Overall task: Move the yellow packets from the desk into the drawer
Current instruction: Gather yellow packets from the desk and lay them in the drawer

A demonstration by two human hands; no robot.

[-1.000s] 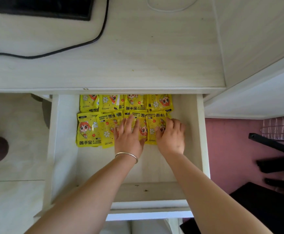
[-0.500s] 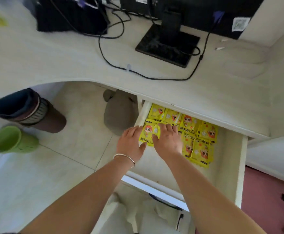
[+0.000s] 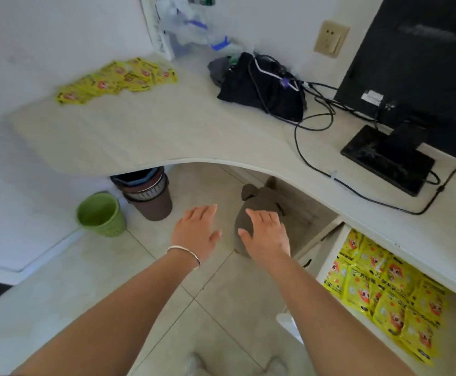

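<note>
Several yellow packets (image 3: 118, 78) lie spread on the far left corner of the pale desk (image 3: 167, 131), near the wall. More yellow packets (image 3: 384, 291) fill the open drawer (image 3: 330, 253) at the lower right, under the desk edge. My left hand (image 3: 197, 230), with a silver bangle on the wrist, and my right hand (image 3: 266, 232) hover side by side over the floor, palms down, fingers spread, holding nothing. Both hands are outside the drawer and well short of the desk packets.
A black bag (image 3: 262, 85) with tangled cables and a monitor (image 3: 416, 77) on its stand occupy the desk's right. Under the desk stand a green bin (image 3: 100, 214), a brown bin (image 3: 147, 194) and a grey plush object (image 3: 259, 210). Floor tiles lie below.
Both hands have come out of the drawer, leaving the packets there, and moved left over the floor. The view has swung left and up, bringing the desk packets into sight.
</note>
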